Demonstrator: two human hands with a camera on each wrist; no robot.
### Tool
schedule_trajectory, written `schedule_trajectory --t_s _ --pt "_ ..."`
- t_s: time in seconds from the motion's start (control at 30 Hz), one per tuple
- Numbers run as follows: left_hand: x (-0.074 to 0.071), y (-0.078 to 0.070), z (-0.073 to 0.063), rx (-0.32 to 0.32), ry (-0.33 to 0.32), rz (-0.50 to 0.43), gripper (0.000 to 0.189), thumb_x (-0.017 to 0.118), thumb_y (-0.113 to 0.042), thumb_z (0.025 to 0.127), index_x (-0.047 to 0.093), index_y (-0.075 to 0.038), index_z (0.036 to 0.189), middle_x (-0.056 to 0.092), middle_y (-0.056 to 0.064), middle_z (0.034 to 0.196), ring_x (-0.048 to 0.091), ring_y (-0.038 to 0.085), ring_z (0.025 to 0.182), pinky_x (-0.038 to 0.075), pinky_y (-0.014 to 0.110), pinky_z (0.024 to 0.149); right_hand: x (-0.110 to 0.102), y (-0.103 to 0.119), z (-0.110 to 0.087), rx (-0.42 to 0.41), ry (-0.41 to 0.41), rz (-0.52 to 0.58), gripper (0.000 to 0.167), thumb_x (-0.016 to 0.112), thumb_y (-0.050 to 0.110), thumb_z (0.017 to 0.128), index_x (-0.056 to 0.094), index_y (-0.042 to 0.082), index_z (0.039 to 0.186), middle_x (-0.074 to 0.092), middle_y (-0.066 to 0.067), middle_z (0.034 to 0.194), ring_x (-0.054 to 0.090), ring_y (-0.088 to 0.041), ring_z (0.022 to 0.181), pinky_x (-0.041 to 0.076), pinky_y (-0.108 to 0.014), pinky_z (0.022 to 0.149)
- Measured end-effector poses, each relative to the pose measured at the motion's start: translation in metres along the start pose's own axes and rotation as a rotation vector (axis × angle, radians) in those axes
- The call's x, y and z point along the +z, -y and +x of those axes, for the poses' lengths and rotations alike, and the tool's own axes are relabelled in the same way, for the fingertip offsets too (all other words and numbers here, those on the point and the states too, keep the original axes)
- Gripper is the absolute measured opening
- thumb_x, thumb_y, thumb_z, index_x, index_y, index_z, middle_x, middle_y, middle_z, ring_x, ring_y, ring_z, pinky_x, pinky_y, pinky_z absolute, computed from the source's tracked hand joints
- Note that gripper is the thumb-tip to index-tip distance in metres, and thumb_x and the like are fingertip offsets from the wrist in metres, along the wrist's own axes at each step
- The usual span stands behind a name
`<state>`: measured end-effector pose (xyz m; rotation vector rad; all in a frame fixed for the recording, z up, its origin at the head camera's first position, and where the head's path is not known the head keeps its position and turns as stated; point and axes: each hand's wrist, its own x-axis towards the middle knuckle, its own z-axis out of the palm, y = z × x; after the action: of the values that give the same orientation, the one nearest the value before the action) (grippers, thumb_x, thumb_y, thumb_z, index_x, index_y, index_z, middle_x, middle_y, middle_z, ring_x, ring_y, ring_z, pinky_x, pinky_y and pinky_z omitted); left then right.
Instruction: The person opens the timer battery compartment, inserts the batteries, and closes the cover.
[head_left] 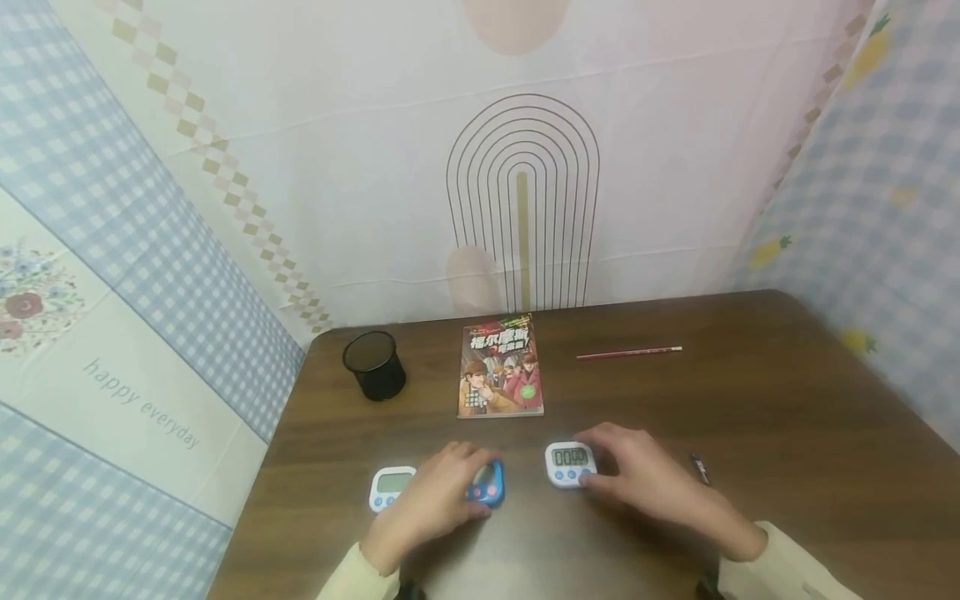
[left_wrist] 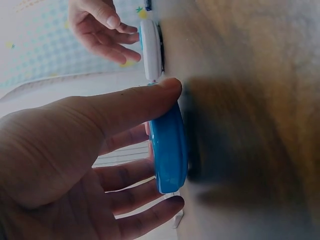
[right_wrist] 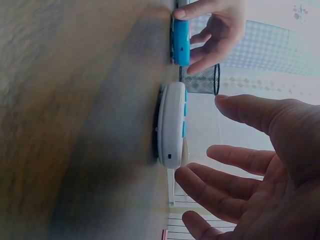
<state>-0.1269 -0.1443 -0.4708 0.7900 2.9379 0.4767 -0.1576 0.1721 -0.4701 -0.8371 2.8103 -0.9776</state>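
Note:
My left hand [head_left: 442, 487] holds a blue digital timer [head_left: 491, 485] between thumb and fingers. In the left wrist view the thumb lies along the near edge of the blue timer [left_wrist: 169, 150], with the fingers behind it. Part of its face is covered by the hand in the head view. My right hand [head_left: 648, 475] is at the right side of a white digital timer [head_left: 570, 464] whose screen shows digits. The right wrist view shows its fingers spread around the white timer [right_wrist: 171, 125], the thumb apart from it. Another white timer [head_left: 392, 482] lies left of my left hand, partly hidden.
A comic-style book [head_left: 500, 367] lies at the back middle of the wooden table [head_left: 750, 400]. The black mesh pen holder [head_left: 378, 371] stands at the back left. A red pencil [head_left: 630, 353] lies at the back right, and a small dark-and-silver item [head_left: 700, 468] beyond my right hand.

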Motion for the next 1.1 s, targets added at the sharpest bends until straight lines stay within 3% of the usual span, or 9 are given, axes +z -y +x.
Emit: schedule_trajectory --t_s 0.77,1.1 --pt "-0.011 -0.015 0.008 0.025 -0.027 -0.024 0.072 0.09 -0.034 0.084 0.061 -0.017 0.147 0.068 0.005 0.136 0.064 0.023 0.123 0.06 0.045 0.097 -0.001 0.002 0.001 0.011 -0.002 -0.024 0.045 0.088 0.023 0.087 0.073 0.009 0.126 0.076 -0.002 0.121 0.071 -0.02 0.105 0.062 -0.048 0.092" --pt "-0.015 -0.034 0.017 0.045 -0.059 -0.056 0.078 0.086 -0.041 0.086 0.052 -0.025 0.155 0.063 0.0 0.134 0.061 0.014 0.115 0.059 0.031 0.089 0.0 0.0 0.0 -0.035 -0.065 -0.032 0.04 0.088 0.023 0.088 0.075 0.008 0.123 0.076 -0.001 0.119 0.071 -0.017 0.103 0.062 -0.041 0.089"
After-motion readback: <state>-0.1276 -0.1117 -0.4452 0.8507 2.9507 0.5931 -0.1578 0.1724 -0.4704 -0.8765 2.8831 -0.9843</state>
